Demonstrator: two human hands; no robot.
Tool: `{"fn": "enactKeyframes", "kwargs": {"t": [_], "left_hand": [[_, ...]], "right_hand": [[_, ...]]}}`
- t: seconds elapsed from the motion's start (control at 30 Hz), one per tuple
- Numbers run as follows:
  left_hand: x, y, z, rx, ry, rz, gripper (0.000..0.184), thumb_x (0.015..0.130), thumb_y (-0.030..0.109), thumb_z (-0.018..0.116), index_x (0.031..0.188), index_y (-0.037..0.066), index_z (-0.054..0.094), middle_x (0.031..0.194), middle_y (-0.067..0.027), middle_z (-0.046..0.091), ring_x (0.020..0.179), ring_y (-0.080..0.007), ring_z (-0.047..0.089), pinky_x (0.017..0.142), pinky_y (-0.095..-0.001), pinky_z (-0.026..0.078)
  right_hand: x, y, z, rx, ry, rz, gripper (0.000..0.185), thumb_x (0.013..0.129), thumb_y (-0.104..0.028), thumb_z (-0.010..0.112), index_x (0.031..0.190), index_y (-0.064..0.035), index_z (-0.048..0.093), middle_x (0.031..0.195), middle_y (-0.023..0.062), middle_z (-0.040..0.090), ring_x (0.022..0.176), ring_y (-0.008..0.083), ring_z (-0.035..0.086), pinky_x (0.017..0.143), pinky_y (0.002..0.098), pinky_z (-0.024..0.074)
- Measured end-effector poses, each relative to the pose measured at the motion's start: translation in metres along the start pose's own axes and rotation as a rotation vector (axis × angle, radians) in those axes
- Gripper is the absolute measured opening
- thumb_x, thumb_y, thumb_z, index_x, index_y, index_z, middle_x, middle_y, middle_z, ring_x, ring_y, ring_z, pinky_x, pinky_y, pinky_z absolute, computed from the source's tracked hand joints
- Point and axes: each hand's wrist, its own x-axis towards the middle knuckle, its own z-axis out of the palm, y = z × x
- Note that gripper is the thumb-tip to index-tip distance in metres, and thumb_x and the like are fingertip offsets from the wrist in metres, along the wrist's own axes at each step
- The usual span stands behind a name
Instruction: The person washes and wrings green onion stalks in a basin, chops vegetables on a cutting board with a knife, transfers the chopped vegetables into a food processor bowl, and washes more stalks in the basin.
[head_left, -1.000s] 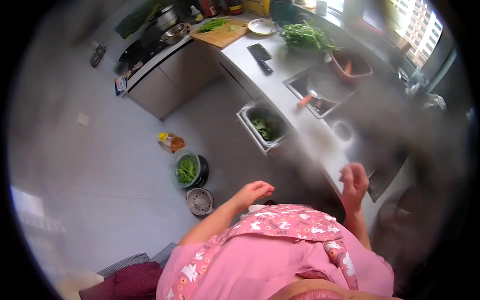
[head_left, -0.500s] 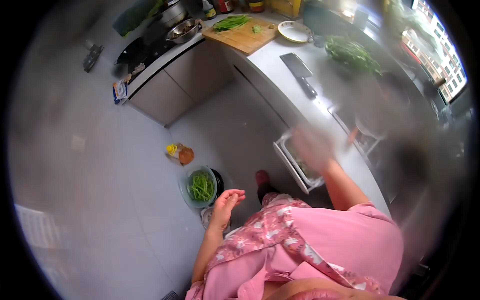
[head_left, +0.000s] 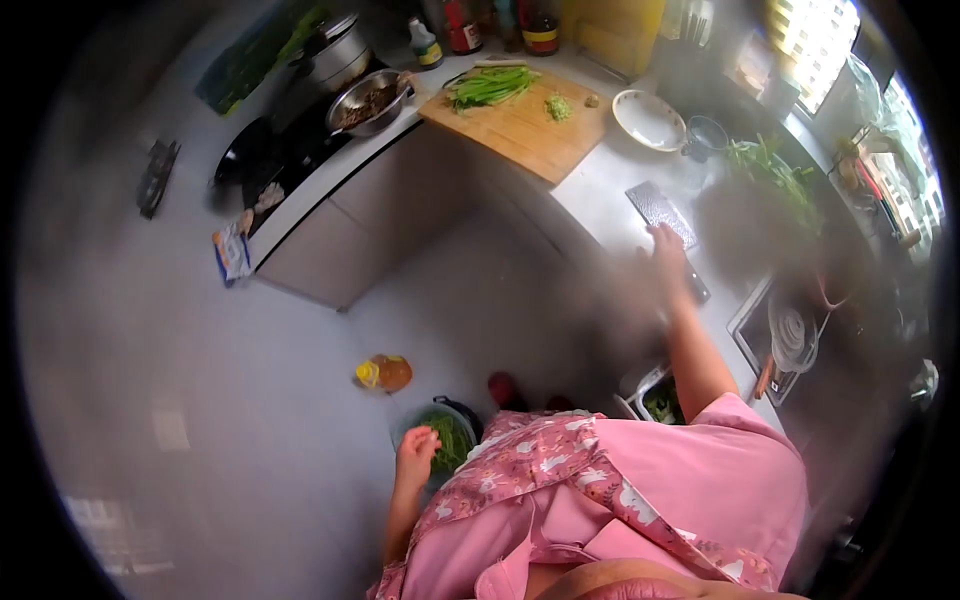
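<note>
My right hand reaches over the counter with its fingers extended at the neck of a cleaver. The blade lies flat, and part of the black handle shows past the hand; whether the fingers touch it is hard to tell. My left hand hangs low with fingers curled in and nothing visible in them. Below it on the floor sits a bowl of cut green vegetables, partly covered by the hand. A bottle with a yellow cap stands near that bowl.
A wooden cutting board bears green stalks and chopped bits. Nearby are a white plate, leafy greens and a sink. A metal bowl sits by the stove. A white bin holds green scraps beneath my right forearm.
My right hand has moved from above the white bin up to the cleaver. The camera view has shifted. My left hand stays low with its fingers curled.
</note>
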Motion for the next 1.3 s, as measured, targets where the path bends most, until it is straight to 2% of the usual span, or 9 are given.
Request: {"fn": "enactKeyframes", "kwargs": {"t": [0.1, 0.2, 0.5, 0.77, 0.8, 0.87, 0.97, 1.07, 1.3], "left_hand": [[0.051, 0.003, -0.022, -0.038, -0.001, -0.129, 0.032, 0.088, 0.021, 0.061, 0.111, 0.0, 0.051, 0.097, -0.0107, 0.064, 0.083, -0.0139, 0.062, 0.067, -0.024, 0.046], [0.123, 0.021, -0.05, 0.186, -0.043, 0.149, 0.035, 0.089, 0.022, 0.06, 0.113, -0.001, 0.05, 0.099, -0.0111, 0.063, 0.082, -0.0139, 0.061, 0.069, -0.0237, 0.046], [0.301, 0.15, -0.04, 0.183, -0.192, 0.312, 0.039, 0.09, 0.019, 0.058, 0.12, -0.002, 0.044, 0.112, -0.0184, 0.059, 0.1, -0.0216, 0.059, 0.087, -0.0307, 0.047], [0.415, 0.263, 0.043, 0.312, -0.215, 0.418, 0.051, 0.086, 0.019, 0.062, 0.127, -0.001, 0.039, 0.126, -0.0239, 0.047, 0.116, -0.0316, 0.049, 0.094, -0.0388, 0.043], [0.43, 0.275, 0.058, 0.383, -0.16, 0.574, 0.055, 0.084, 0.02, 0.064, 0.127, -0.002, 0.038, 0.128, -0.0247, 0.045, 0.119, -0.0339, 0.045, 0.098, -0.0409, 0.038], [0.452, 0.316, 0.085, 0.558, -0.122, 0.838, 0.064, 0.081, 0.022, 0.067, 0.13, -0.004, 0.034, 0.133, -0.0261, 0.038, 0.126, -0.0379, 0.036, 0.104, -0.0448, 0.03], [0.491, 0.394, 0.134, 0.779, -0.142, 1.172, 0.08, 0.078, 0.028, 0.071, 0.136, -0.004, 0.026, 0.14, -0.0279, 0.027, 0.132, -0.0419, 0.023, 0.108, -0.0492, 0.022], [0.537, 0.451, 0.194, 0.935, -0.17, 1.106, 0.102, 0.07, 0.042, 0.075, 0.141, -0.002, 0.016, 0.146, -0.0274, 0.015, 0.137, -0.0411, 0.011, 0.111, -0.0491, 0.014], [0.621, 0.498, 0.275, 1.282, -0.275, 0.909, 0.128, 0.058, 0.06, 0.075, 0.145, 0.001, 0.002, 0.151, -0.0226, 0.005, 0.141, -0.0343, -0.001, 0.114, -0.0442, -0.002]], "right_hand": [[0.016, 0.022, 0.006, -0.211, -0.053, 0.167, 0.055, 0.073, -0.015, 0.066, 0.124, -0.0058, 0.045, 0.122, 0.0178, 0.048, 0.114, 0.0333, 0.045, 0.098, 0.0432, 0.0373], [0.02, 0.022, 0.004, -0.329, -0.138, 0.365, 0.054, 0.073, -0.014, 0.065, 0.122, -0.0049, 0.045, 0.116, 0.0171, 0.051, 0.11, 0.034, 0.046, 0.096, 0.0425, 0.0392], [0.0, 0.034, -0.004, -0.462, -0.167, 0.708, 0.053, 0.07, -0.015, 0.067, 0.118, -0.0037, 0.046, 0.114, 0.0165, 0.054, 0.108, 0.0334, 0.049, 0.092, 0.0439, 0.0432], [0.027, -0.007, -0.003, -0.322, 0.064, 0.542, 0.044, 0.072, -0.009, 0.061, 0.114, -0.009, 0.049, 0.103, 0.0152, 0.058, 0.094, 0.0322, 0.056, 0.08, 0.0407, 0.047], [0.047, -0.02, -0.001, -0.318, 0.138, 0.297, 0.04, 0.073, -0.007, 0.059, 0.113, -0.0083, 0.051, 0.101, 0.0142, 0.058, 0.09, 0.0315, 0.057, 0.078, 0.0396, 0.0478], [0.089, -0.04, 0.014, -0.145, 0.099, 0.232, 0.034, 0.079, -0.004, 0.057, 0.113, -0.0055, 0.053, 0.099, 0.0146, 0.058, 0.087, 0.0305, 0.058, 0.078, 0.0375, 0.0472], [0.157, -0.086, 0.042, 0.266, -0.09, 0.384, 0.025, 0.087, -0.006, 0.055, 0.111, -0.0046, 0.052, 0.084, 0.0153, 0.057, 0.071, 0.0246, 0.055, 0.066, 0.0327, 0.0451], [0.189, -0.078, 0.089, 0.539, -0.297, 0.547, 0.024, 0.088, -0.014, 0.055, 0.109, -0.0036, 0.052, 0.086, 0.0182, 0.058, 0.076, 0.0315, 0.057, 0.069, 0.0377, 0.0454], [0.245, -0.075, 0.1, 0.298, -0.627, 0.442, 0.02, 0.088, -0.018, 0.052, 0.101, -0.0022, 0.052, 0.088, 0.0206, 0.058, 0.083, 0.0388, 0.056, 0.072, 0.0441, 0.0435]]}}
